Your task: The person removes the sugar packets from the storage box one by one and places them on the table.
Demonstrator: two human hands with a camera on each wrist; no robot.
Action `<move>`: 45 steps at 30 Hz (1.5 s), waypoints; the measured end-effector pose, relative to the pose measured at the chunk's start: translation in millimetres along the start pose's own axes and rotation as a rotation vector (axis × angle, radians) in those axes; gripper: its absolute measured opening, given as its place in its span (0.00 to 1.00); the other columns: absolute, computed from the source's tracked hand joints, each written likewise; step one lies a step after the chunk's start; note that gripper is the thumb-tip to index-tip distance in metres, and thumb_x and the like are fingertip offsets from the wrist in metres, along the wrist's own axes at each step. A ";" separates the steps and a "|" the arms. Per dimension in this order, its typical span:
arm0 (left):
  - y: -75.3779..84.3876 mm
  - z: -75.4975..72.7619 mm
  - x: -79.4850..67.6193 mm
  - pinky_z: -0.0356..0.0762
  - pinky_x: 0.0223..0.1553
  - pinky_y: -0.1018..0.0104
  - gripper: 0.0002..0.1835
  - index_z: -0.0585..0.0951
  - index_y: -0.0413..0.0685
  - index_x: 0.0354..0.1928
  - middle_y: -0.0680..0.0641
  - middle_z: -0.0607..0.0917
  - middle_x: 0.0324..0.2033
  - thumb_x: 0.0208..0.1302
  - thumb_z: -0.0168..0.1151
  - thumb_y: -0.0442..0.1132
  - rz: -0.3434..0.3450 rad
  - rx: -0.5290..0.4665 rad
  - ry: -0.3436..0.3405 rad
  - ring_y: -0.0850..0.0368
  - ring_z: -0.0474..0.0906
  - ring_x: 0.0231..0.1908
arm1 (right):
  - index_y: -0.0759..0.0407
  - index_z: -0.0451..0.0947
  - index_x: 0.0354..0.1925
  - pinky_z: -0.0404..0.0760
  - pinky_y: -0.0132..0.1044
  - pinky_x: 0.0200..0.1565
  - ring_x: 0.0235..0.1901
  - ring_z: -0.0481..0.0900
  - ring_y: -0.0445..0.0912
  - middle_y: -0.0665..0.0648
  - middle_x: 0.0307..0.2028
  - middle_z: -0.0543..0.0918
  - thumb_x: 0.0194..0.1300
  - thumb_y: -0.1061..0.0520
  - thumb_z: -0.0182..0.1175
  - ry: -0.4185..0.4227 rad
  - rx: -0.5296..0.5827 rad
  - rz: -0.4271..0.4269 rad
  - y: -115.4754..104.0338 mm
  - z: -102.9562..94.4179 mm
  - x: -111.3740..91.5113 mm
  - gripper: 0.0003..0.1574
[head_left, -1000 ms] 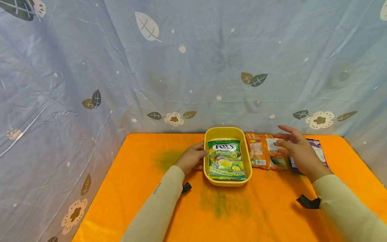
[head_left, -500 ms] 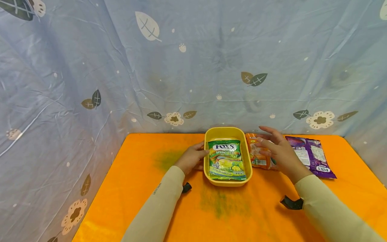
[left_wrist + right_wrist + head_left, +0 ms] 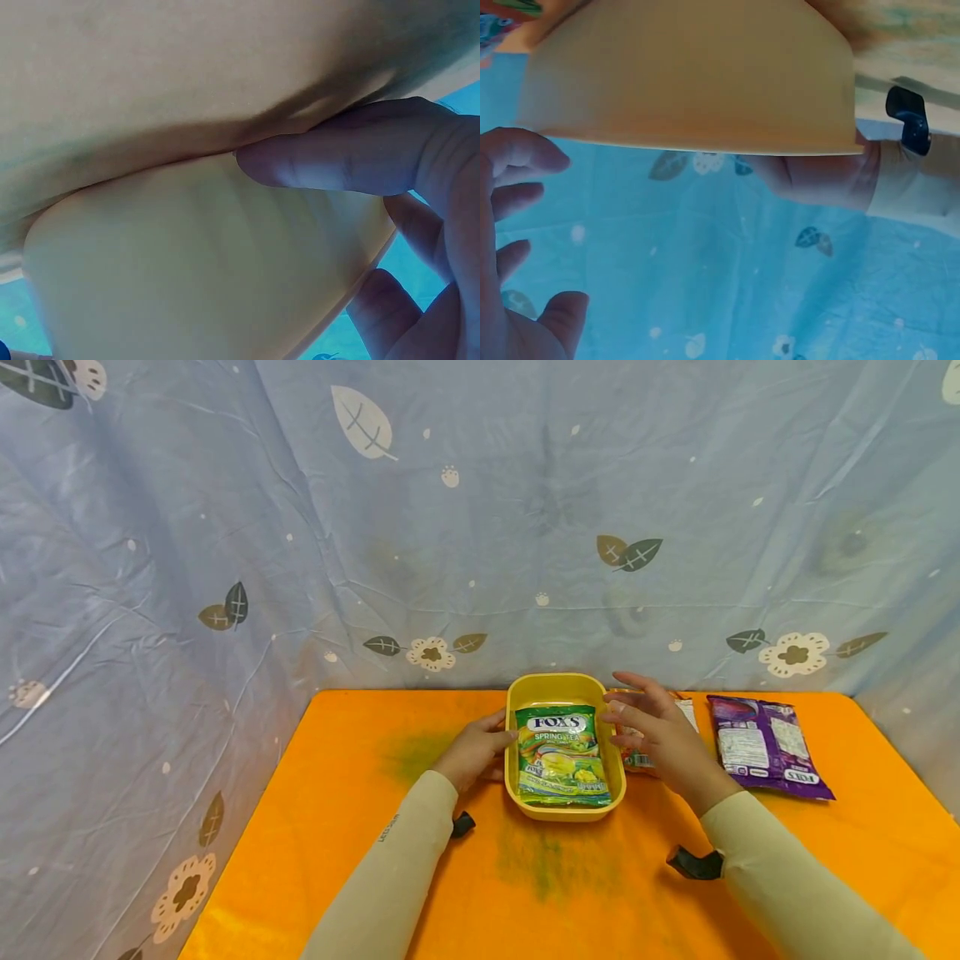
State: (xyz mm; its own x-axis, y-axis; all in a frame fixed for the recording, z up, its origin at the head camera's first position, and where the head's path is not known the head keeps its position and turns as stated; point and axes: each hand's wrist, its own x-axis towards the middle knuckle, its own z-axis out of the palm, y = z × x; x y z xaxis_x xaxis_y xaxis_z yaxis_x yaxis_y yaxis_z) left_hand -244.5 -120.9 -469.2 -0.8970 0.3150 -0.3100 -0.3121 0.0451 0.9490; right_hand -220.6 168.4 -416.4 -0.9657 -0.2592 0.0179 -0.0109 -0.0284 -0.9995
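A yellow rectangular bin [image 3: 566, 814] stands near the back of the table, with a green Fox's Spring Tea candy packet [image 3: 558, 756] lying inside. My left hand [image 3: 474, 750] rests against its left side, fingers extended along the wall; in the left wrist view one finger [image 3: 322, 161] lies straight on the bin's outer wall. On the right, my right hand [image 3: 663, 739] hovers with spread, relaxed fingers, its fingertips right at the bin's right rim. It partly hides an orange packet [image 3: 637, 760] beside the bin. Further right lies a purple Fox's packet [image 3: 765, 747].
An orange cloth [image 3: 360, 860] with greenish stains covers the table. Directly behind the table hangs a blue leaf-patterned curtain [image 3: 540, 527], which also runs down the left side. Black pieces [image 3: 693, 862] stick out under both wrists.
My right hand has moved left from the purple packet, across the orange one, to the bin's right rim. The purple packet is now uncovered. My left hand has stayed at the bin.
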 end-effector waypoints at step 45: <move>5.9 -1.5 -0.8 0.82 0.37 0.51 0.30 0.63 0.67 0.71 0.46 0.80 0.52 0.69 0.57 0.47 -0.017 0.037 -0.020 0.49 0.81 0.45 | 0.52 0.49 0.74 0.60 0.63 0.60 0.68 0.52 0.58 0.59 0.72 0.50 0.60 0.32 0.60 0.149 -0.461 0.143 35.4 70.4 18.9 0.55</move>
State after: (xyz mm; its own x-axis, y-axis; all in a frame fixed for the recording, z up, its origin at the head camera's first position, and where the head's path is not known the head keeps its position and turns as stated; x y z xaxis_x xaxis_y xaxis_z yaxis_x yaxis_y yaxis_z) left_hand -246.2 -122.3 -463.4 -0.8853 0.3325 -0.3251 -0.3151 0.0853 0.9452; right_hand -221.0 94.5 -449.7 -0.9921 -0.0878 -0.0898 0.0429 0.4350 -0.8994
